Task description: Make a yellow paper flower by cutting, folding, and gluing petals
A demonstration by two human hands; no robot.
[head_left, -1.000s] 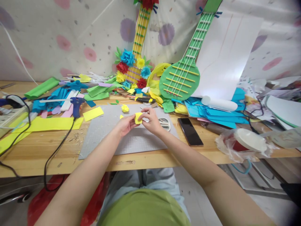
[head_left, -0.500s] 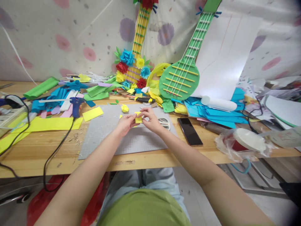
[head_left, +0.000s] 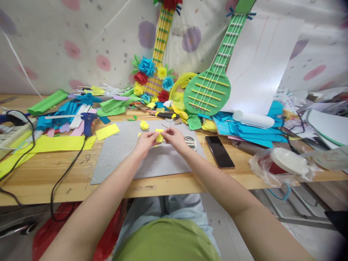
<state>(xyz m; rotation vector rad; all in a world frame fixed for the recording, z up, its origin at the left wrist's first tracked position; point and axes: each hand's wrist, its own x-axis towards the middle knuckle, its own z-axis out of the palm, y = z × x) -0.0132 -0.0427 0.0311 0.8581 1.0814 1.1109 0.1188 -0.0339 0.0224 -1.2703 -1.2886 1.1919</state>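
Observation:
Both my hands meet over a grey cutting mat (head_left: 122, 152) and pinch a small yellow foam piece (head_left: 159, 135) between them. My left hand (head_left: 145, 141) grips its left side with fingers curled. My right hand (head_left: 174, 138) holds its right side with thumb and fingertips closed. A finished yellow foam flower (head_left: 144, 125) lies on the mat just behind the hands. Scissors (head_left: 190, 142) rest on the mat beside my right hand.
A black phone (head_left: 219, 151) lies right of the mat. A blue glue gun (head_left: 87, 121) with a black cord sits at the left among yellow, blue and green foam sheets. Two foam guitars (head_left: 210, 90) lean on the wall. A bagged tape roll (head_left: 284, 163) sits at right.
My hands have drawn closer together on the yellow piece, and it has been folded or rolled smaller. Nothing else on the table has moved.

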